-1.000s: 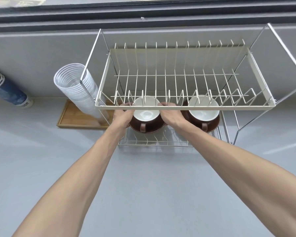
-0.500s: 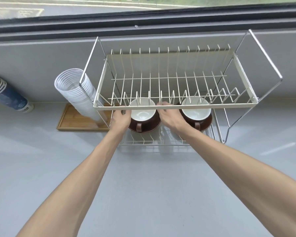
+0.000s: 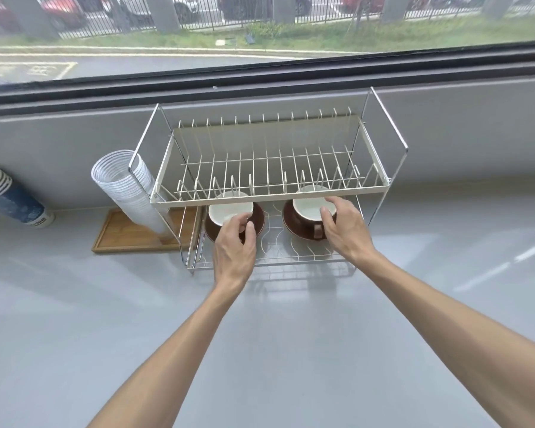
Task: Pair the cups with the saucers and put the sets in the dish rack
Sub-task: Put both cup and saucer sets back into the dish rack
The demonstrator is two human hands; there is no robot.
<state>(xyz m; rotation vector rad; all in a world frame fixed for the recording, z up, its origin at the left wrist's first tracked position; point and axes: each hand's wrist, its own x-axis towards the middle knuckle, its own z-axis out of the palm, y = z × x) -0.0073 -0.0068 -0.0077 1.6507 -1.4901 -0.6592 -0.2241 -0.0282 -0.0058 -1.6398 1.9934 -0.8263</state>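
Two brown cups with white insides stand on brown saucers on the lower tier of the white wire dish rack. The left cup rests on its saucer, and my left hand curls around the cup's near side at the handle. The right cup sits on its saucer, its handle facing me. My right hand grips it, thumb on the near wall and fingers over the right rim. The upper tier's front rail hides the far rims of both cups.
A tilted stack of clear plastic cups leans on a wooden tray left of the rack. A sleeve of blue paper cups lies at the far left. Grey counter spreads in front; a window ledge runs behind.
Both hands were at the sides of the left set. My right hand has moved right onto the right cup, and my left hand has shifted to the left cup's front. The view has pulled back.
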